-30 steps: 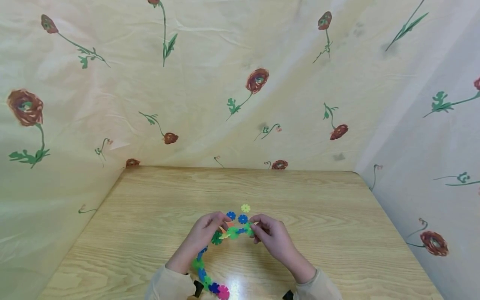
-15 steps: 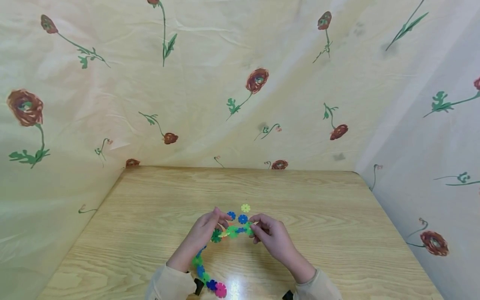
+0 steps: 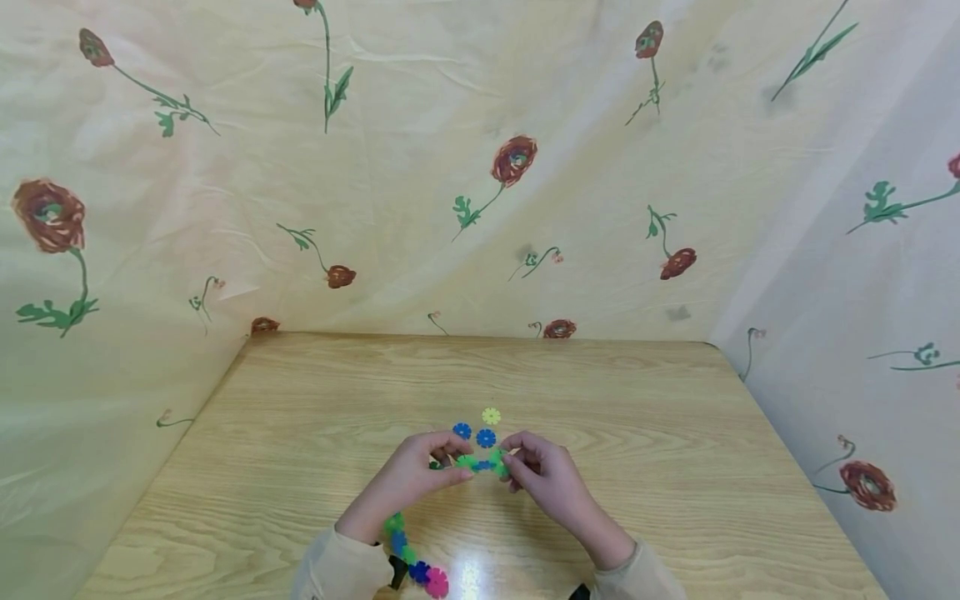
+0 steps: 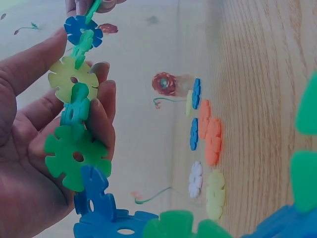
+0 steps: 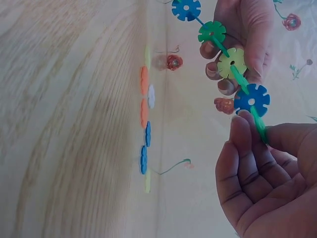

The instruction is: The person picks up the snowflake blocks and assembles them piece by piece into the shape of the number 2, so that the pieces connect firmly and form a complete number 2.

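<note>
A chain of interlocking plastic snowflake discs [image 4: 78, 166], in green, blue and yellow, runs between both hands. My left hand [image 3: 416, 471] curls its fingers round the chain, thumb and fingertips beside a pale yellow disc [image 4: 79, 79]. With thumb and fingertips, my right hand [image 3: 547, 475] pinches the green disc [image 5: 259, 126] at the chain's end, right after a blue disc [image 5: 251, 100]. Below the left wrist the chain hangs down to a pink disc [image 3: 437, 582] in the head view. The left hand and forearm hide the chain's middle part there.
Past the hands lie loose discs on the wooden table [image 3: 337, 392]: two blue ones [image 3: 486, 438] and a yellow one [image 3: 491, 416]. The wrist views also show orange discs [image 4: 213, 141] and a white disc [image 4: 195, 179]. Flower-printed cloth [image 3: 420, 167] surrounds the table.
My left hand has shifted slightly right along the chain, its thumb lowered toward the green disc. The pink end has moved a little left; the right hand stays nearly still.
</note>
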`<state>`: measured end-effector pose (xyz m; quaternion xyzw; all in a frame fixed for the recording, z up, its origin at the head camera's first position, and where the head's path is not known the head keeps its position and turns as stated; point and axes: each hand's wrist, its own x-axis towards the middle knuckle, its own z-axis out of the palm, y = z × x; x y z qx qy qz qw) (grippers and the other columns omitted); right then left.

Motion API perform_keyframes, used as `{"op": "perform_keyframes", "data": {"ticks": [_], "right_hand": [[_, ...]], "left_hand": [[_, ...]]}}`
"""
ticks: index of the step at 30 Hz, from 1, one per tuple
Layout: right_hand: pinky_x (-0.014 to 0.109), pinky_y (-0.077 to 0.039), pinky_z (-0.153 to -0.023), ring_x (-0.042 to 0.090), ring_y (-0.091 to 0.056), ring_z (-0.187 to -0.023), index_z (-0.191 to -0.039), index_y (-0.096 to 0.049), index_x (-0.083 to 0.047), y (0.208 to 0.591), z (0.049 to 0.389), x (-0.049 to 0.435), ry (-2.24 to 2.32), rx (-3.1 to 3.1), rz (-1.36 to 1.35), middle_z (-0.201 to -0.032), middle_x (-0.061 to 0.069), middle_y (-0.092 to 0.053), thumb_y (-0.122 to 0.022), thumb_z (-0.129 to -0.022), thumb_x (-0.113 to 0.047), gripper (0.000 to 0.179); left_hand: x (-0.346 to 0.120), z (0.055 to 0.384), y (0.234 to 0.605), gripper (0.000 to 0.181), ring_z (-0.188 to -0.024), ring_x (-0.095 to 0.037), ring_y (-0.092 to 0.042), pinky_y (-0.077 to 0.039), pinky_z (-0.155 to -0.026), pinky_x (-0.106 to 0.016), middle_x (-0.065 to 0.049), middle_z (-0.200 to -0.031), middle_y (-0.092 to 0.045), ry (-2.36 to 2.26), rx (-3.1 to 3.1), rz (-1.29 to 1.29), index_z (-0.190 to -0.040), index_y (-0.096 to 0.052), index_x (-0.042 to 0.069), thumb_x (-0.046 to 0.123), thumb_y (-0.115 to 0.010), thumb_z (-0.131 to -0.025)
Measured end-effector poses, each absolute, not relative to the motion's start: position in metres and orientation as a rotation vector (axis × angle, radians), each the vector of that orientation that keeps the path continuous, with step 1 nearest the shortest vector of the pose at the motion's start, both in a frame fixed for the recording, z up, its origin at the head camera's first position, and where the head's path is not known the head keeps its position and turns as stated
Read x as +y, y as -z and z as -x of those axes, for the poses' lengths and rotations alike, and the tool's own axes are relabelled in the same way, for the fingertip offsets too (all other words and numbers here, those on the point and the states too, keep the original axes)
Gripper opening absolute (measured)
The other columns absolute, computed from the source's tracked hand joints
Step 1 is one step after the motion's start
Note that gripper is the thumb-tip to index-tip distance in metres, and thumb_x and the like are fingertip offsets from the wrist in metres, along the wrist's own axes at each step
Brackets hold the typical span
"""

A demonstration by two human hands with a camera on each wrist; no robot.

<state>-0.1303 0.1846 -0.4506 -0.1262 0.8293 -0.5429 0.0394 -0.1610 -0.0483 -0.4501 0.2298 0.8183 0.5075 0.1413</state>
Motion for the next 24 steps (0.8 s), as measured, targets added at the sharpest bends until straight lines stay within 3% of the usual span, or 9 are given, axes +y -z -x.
{"op": "perform_keyframes", "data": {"ticks": [4, 9, 16, 24], "right_hand": [[0.038, -0.056, -0.058, 0.018, -0.063, -0.064, -0.102, -0.064, -0.004, 0.450, 0.129, 0.187, 1.594, 2.597, 0.424, -0.077, 0.006, -0.064, -0.061, -0.097, -0.012, 0.010], [0.026, -0.052, -0.055, 0.011, -0.058, -0.063, -0.106, -0.069, -0.010, 0.451, 0.128, 0.188, 1.427, 2.759, 0.562, -0.084, -0.004, -0.065, -0.070, -0.092, -0.024, 0.020], [0.019, -0.049, -0.058, 0.002, -0.055, -0.067, -0.109, -0.072, -0.009, 0.455, 0.125, 0.185, 1.053, 3.062, 0.823, -0.094, -0.003, -0.071, -0.079, -0.083, -0.020, 0.030], [0.017, -0.044, -0.054, -0.004, -0.047, -0.062, -0.097, -0.072, -0.013, 0.455, 0.124, 0.182, 0.938, 3.148, 0.908, -0.075, -0.012, -0.062, -0.077, -0.084, -0.016, 0.014]], "left_hand": [[-0.046, 0.160, 0.449, 0.021, -0.087, -0.014, -0.058, -0.052, -0.069, -0.028, 0.009, -0.096, -0.065, -1.405, 2.419, -0.698, -0.105, -0.071, 0.018, 0.031, -0.072, -0.089], [-0.045, 0.159, 0.446, 0.018, -0.086, -0.011, -0.059, -0.052, -0.072, -0.026, 0.008, -0.096, -0.066, -1.350, 2.470, -0.746, -0.102, -0.073, 0.018, 0.030, -0.072, -0.089], [-0.042, 0.158, 0.443, 0.016, -0.086, -0.009, -0.058, -0.051, -0.073, -0.025, 0.010, -0.096, -0.065, -1.274, 2.494, -0.784, -0.102, -0.073, 0.018, 0.029, -0.071, -0.091], [-0.038, 0.156, 0.442, 0.026, -0.091, -0.011, -0.059, -0.052, -0.077, -0.028, 0.001, -0.104, -0.068, -1.219, 2.552, -0.802, -0.112, -0.071, 0.014, 0.029, -0.070, -0.091]]}}
